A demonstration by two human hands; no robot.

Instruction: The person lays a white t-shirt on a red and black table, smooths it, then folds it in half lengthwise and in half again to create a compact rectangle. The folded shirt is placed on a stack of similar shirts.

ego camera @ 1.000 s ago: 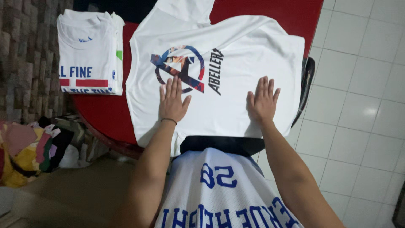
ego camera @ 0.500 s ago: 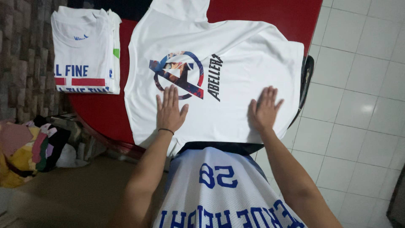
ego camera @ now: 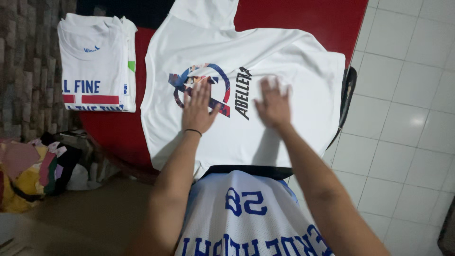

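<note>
A white T-shirt point(ego camera: 294, 57) with a round blue, red and black emblem and black lettering lies spread flat on a red table point(ego camera: 303, 14). My left hand point(ego camera: 197, 109) rests flat on it, fingers apart, over the emblem's lower part. A black band circles that wrist. My right hand point(ego camera: 271, 105) is flat on the shirt just right of the lettering, fingers spread and blurred. Neither hand grips anything.
A folded white shirt point(ego camera: 97, 61) with blue and red print lies at the table's left end. A stone wall point(ego camera: 28, 61) stands at the left, a heap of coloured clothes point(ego camera: 33, 173) lies below it, and white floor tiles point(ego camera: 407, 118) lie to the right.
My right hand has slid left across the shirt toward the lettering. My left hand has moved up onto the emblem.
</note>
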